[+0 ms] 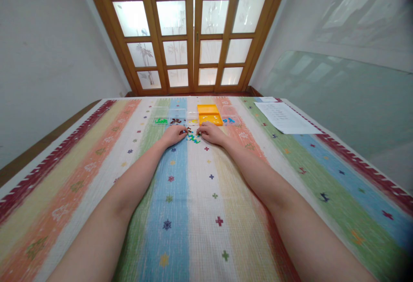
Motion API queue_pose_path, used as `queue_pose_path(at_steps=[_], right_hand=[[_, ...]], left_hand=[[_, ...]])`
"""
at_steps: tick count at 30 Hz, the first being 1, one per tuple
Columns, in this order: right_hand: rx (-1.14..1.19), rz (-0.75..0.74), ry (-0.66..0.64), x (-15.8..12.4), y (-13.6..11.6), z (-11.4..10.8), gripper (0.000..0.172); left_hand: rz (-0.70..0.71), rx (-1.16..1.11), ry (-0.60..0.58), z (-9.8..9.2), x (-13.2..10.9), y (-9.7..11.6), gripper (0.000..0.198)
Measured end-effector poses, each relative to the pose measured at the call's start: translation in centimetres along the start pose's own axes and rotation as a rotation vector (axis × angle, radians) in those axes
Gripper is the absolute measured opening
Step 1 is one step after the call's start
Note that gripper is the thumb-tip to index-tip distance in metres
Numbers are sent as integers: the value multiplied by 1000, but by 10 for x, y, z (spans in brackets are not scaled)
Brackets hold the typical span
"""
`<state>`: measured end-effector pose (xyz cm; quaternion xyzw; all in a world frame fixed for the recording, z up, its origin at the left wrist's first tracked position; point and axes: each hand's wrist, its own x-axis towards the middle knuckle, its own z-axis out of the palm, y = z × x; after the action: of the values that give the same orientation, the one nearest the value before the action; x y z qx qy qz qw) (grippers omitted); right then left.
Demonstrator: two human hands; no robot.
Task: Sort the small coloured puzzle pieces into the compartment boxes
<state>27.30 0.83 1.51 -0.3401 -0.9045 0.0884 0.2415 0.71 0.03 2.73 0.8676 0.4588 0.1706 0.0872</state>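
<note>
A small heap of mixed pieces [193, 139], mostly green and blue with some white and brown, lies on the cloth between my two hands. My left hand [174, 135] rests at the heap's left side with thumb and fingers pinched together. On the other side, my right hand [212, 134] has its fingers curled and pressed together at the heap's edge. What either pinch holds is too small to make out. Just beyond the hands stand clear boxes with green pieces [161, 121], brown pieces [176, 121], yellow pieces [193, 121] and blue pieces [229, 120], plus an open orange box [208, 109] containing pale pieces.
A striped, patterned tablecloth [203, 230] covers the table. Printed paper sheets [284, 117] lie at the right. Behind the table is a wooden door [193, 32] with glass panes, and a glass-like panel [342, 101] is on the right.
</note>
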Motion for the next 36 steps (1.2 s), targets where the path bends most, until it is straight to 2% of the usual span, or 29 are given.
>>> queue_pose_path(at_steps=[15,20,25,31,36], right_hand=[[9,5,8,0,0,0,16],[43,8,-1,0,1,0,19],[56,78,51,-3,7,-4,29],[34,70,56,-6,16,-6,22],[38,75,27,-5,10,-5,17]], left_hand=[[18,-31,-9,-1,-1,3,25],[20,-13,-18,-2,-1,4,25],[22,-2,-7,-2,-2,4,24],[9,-6,-4,-2,-1,3,23],[6,-11,-3,-2,-2,3,23]])
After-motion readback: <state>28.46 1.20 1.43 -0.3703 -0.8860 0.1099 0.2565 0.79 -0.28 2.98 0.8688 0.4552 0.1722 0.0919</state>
